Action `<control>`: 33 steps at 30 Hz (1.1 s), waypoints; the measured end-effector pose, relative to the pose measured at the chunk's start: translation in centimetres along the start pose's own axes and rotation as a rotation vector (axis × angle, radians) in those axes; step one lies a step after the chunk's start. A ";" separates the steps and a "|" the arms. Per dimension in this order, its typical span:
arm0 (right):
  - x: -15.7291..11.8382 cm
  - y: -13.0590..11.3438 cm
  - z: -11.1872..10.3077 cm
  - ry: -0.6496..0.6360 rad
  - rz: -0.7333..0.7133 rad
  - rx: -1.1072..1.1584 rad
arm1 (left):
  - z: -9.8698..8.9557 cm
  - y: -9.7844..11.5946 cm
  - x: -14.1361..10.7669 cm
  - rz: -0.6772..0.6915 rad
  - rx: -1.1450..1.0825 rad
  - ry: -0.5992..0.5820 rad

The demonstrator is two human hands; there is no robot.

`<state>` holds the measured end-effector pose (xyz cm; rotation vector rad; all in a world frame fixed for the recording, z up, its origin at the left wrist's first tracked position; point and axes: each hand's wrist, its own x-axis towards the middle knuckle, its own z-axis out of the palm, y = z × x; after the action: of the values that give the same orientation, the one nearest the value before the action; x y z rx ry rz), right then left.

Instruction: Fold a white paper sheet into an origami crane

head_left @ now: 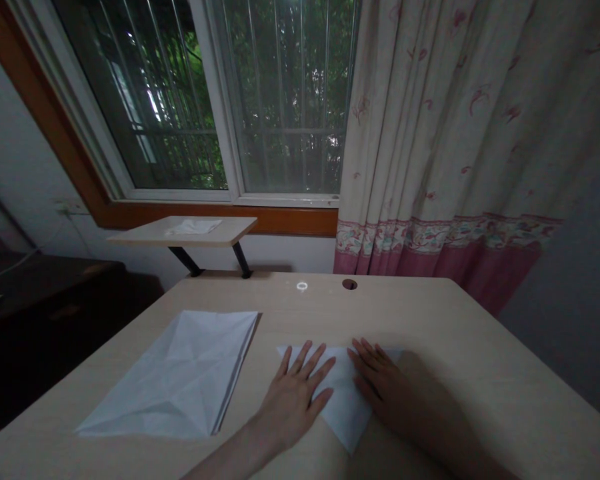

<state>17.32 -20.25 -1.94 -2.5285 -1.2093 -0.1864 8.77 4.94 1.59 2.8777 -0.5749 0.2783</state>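
Observation:
A white sheet of paper folded into a triangle [347,407] lies on the wooden desk, one corner pointing toward me. My left hand [297,393] rests on its left part, palm down with the fingers spread. On the right part lies my right hand [383,380], also palm down, its fingers stretched out and fairly close together. Both hands cover much of the paper's sides. To the left of them is a stack of creased white paper [175,380], apart from my left hand.
A raised side shelf [230,230] on black supports stands at the desk's back left, with crumpled white paper [195,227] on it. A round hole [350,285] is near the desk's back edge. Behind hang a patterned curtain [430,133] and a barred window [285,100].

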 end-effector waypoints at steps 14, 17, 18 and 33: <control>0.0 -1.2 -2.3 -0.140 0.093 -0.061 | 1.0 -0.3 -0.3 -0.167 0.057 0.072; 0.0 -1.3 -2.5 -0.141 0.109 -0.085 | 1.4 -0.4 -0.3 -0.205 0.065 0.101; 0.0 -1.3 -2.5 -0.142 0.114 -0.092 | 1.5 -0.4 -0.3 -0.217 0.067 0.113; 0.1 -0.8 -3.4 -0.159 -0.067 0.011 | 1.4 -1.4 0.2 -0.144 0.043 0.101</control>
<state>16.84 -20.86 1.42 -2.5357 -1.3512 0.0057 9.65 5.81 0.09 2.9077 -0.3465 0.4153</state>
